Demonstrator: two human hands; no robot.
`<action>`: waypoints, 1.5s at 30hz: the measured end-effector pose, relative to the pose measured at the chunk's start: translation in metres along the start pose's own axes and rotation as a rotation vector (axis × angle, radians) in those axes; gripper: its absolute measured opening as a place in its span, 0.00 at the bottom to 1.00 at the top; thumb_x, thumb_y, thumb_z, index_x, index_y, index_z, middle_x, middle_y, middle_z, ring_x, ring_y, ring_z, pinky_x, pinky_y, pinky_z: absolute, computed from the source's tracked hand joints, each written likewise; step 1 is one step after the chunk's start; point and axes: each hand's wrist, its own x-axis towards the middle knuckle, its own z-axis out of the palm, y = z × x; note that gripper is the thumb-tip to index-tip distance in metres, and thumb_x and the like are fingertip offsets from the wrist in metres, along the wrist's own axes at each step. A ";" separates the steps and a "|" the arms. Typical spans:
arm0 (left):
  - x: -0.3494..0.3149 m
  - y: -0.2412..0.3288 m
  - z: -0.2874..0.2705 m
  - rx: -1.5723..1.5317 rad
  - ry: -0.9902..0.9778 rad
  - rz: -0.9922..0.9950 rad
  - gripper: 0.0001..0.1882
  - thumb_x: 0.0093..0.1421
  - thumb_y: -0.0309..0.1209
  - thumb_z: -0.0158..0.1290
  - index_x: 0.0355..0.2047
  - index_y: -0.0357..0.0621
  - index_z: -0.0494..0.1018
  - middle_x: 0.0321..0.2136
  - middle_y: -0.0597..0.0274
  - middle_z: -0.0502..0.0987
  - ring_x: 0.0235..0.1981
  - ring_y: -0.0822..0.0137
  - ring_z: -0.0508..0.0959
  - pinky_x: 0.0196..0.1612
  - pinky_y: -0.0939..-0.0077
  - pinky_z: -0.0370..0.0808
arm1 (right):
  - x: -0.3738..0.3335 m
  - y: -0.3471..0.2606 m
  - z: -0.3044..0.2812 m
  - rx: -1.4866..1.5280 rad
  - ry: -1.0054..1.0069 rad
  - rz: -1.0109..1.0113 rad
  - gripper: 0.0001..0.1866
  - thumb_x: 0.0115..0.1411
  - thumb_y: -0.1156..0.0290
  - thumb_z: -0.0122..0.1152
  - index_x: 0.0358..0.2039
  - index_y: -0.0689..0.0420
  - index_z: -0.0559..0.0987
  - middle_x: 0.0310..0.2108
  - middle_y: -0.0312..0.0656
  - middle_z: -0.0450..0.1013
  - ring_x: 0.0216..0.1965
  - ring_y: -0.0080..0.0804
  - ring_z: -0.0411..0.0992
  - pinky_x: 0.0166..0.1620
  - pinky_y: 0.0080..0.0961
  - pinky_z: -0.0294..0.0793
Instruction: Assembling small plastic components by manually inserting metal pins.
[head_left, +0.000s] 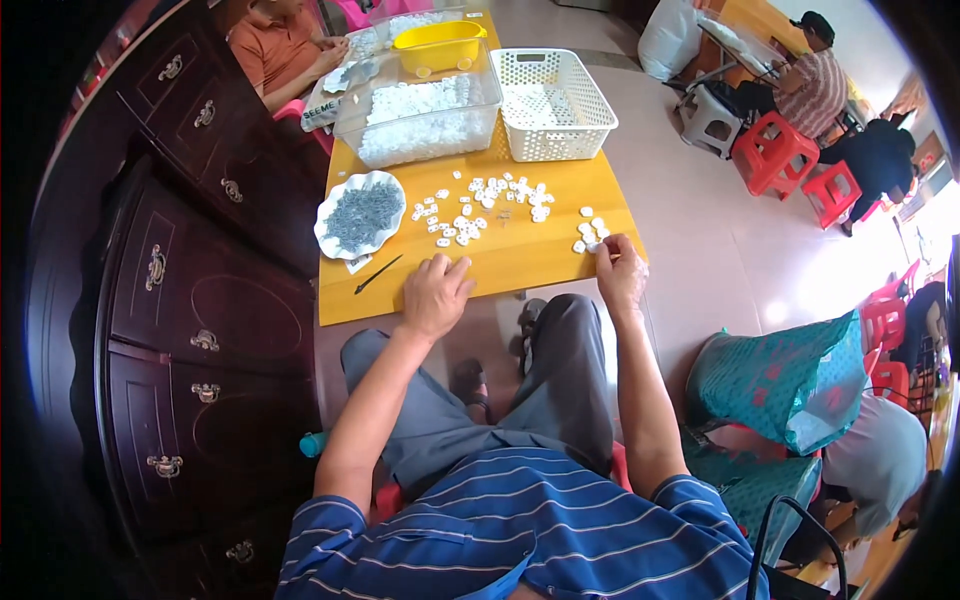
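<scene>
My left hand (437, 297) rests at the front edge of the yellow wooden table (530, 265), palm down, fingers bent and slightly apart, with nothing visible in it. At the table's right edge, my right hand (622, 275) has its fingertips together on a small white plastic piece (594, 247). Beside it lies a small group of similar white pieces (586, 229). Many more two-holed white pieces (467, 230) are scattered across the middle. To the left, a white scalloped dish (322, 226) holds a heap of thin grey metal pins (362, 214). A black stick-like tool (378, 274) lies near my left hand.
Behind the pieces stand a clear bin (350, 128) full of white parts, a yellow tub (440, 45) and a white perforated basket (560, 120). Dark cabinets (215, 300) line the left. A person (270, 50) sits at the far left; teal bags (780, 375) stand right.
</scene>
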 end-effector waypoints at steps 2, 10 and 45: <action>-0.003 0.008 -0.008 -0.025 0.026 0.027 0.18 0.55 0.36 0.66 0.46 0.48 0.82 0.34 0.59 0.74 0.37 0.56 0.77 0.39 0.60 0.75 | -0.002 0.003 0.002 0.004 0.035 -0.015 0.07 0.62 0.68 0.63 0.37 0.58 0.80 0.32 0.46 0.81 0.32 0.41 0.80 0.39 0.40 0.77; -0.021 0.002 0.000 -0.105 0.131 0.182 0.11 0.52 0.33 0.68 0.36 0.48 0.82 0.29 0.65 0.75 0.34 0.59 0.78 0.36 0.62 0.75 | -0.078 -0.001 0.019 0.439 -0.001 0.051 0.08 0.65 0.73 0.64 0.42 0.61 0.80 0.30 0.34 0.78 0.30 0.17 0.74 0.35 0.19 0.75; -0.070 0.054 -0.044 -0.692 -0.006 -0.073 0.02 0.61 0.23 0.61 0.32 0.37 0.81 0.23 0.60 0.78 0.22 0.70 0.76 0.27 0.76 0.71 | 0.023 0.019 -0.008 -0.244 -0.117 -0.049 0.13 0.57 0.61 0.67 0.40 0.53 0.83 0.32 0.47 0.82 0.37 0.49 0.81 0.42 0.43 0.79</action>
